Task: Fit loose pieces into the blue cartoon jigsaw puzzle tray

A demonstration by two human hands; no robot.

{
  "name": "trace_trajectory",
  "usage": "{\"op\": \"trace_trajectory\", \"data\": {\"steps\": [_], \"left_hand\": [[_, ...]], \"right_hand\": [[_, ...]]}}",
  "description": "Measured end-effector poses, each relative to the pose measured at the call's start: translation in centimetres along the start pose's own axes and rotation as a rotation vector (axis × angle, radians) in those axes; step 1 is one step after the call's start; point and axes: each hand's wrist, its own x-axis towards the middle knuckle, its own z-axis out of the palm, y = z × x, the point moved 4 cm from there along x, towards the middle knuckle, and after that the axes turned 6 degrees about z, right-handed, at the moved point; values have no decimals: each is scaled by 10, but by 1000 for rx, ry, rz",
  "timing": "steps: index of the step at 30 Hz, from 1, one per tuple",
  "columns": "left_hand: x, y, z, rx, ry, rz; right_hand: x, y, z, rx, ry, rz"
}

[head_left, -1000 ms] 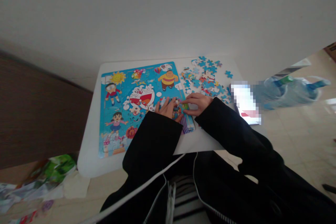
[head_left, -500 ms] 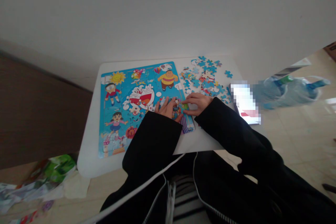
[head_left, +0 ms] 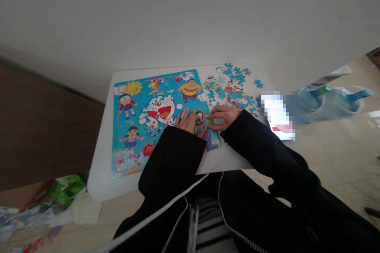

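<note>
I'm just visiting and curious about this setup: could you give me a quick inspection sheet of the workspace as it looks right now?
Surface: small white table set against a pale wall.
Job's things: cartoon jigsaw puzzle, mostly assembled, lying flat; loose puzzle pieces piled to its right.
Clutter: a blurred-out flat item at the table's right edge.
Grips: left hand rests flat on the puzzle's lower right area; right hand presses fingertips at the puzzle's right edge. Whether either holds a piece cannot be told.
Cables: white cords run across the lap.
Surroundings: clear plastic bag on the floor to the right; colourful wrappers on the floor to the left.
</note>
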Motion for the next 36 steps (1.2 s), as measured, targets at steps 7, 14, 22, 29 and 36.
{"op": "trace_trajectory", "data": {"steps": [7,14,22,29,36], "left_hand": [[0,5,-4,64,45,1],[-2,1,-2,116,111,8],[-4,2,0,108,151,87],[-4,2,4,109,166,110],[-4,2,4,109,188,111]], "right_hand": [[-1,1,3,-15,-41,-20],[-2,-3,3,11,-26,-63],[-2,-6,-1,35,79,-141],[-1,-7,-2,13,26,-98],[-2,-8,-3,9,53,-97]]}}
